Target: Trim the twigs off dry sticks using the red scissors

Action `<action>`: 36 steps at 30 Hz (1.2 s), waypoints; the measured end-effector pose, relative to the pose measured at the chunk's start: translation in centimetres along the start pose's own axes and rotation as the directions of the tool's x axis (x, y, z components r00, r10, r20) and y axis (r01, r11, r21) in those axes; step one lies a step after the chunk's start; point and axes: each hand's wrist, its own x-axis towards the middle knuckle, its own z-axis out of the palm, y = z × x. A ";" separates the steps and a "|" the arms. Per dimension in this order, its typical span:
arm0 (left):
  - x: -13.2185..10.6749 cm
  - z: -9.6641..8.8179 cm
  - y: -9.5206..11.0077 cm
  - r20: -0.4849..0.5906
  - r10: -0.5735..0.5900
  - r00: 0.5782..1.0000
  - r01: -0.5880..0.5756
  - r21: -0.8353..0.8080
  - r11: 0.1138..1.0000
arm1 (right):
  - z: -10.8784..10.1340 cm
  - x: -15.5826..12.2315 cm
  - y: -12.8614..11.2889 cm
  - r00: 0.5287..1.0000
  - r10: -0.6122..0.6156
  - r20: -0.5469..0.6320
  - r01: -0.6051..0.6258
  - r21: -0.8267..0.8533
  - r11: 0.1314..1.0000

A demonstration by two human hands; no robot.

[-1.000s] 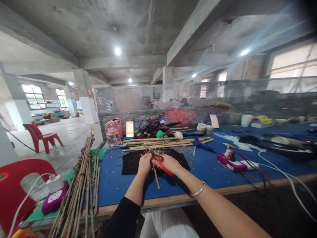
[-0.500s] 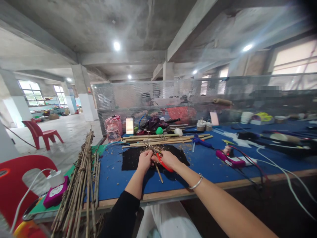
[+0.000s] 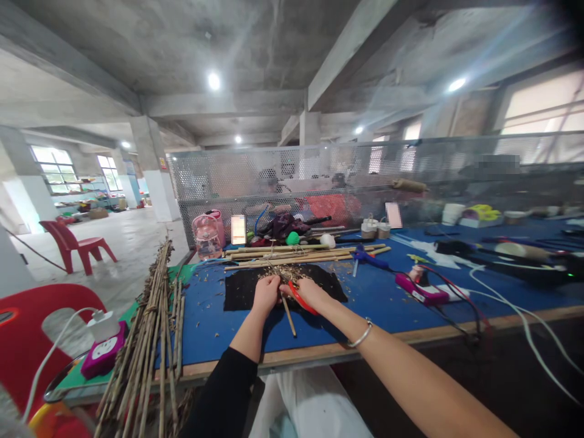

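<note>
My left hand [image 3: 267,293] is closed around a thin bamboo stick [image 3: 289,316], whose lower end points toward me over the blue tabletop. In my right hand [image 3: 306,293] is a pair of scissors with red handles [image 3: 298,299]; the blades point away from me, close to the left fingertips. Whether the blades touch the stick I cannot make out. Both hands work above a black cloth [image 3: 237,292] strewn with small tan chips [image 3: 314,277]. Behind the cloth lie several long, peeled bamboo sticks [image 3: 255,260].
A tied bundle of rough bamboo stalks [image 3: 152,316] overhangs the table's left edge. To the right lie a blue glue gun [image 3: 371,260] and a purple power strip [image 3: 422,291] with trailing cables. A perforated metal screen [image 3: 228,182] stands behind. Red chairs [image 3: 82,246] are at left.
The lower end of the stick has shifted slightly left. Both hands stay close together in nearly the same place, and the camera view has moved a little.
</note>
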 end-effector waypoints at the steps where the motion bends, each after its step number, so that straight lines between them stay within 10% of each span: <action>1: 0.0 0.0 0.0 -0.003 -0.010 1.000 0.010 0.000 1.000 | 0.0 0.0 0.0 1.000 0.005 0.011 -0.005 0.001 1.000; 36: -0.7 -0.1 0.9 -0.008 0.012 1.000 -0.013 -0.135 0.991 | -0.5 -0.8 0.0 0.992 -0.060 -0.113 0.056 -0.038 0.998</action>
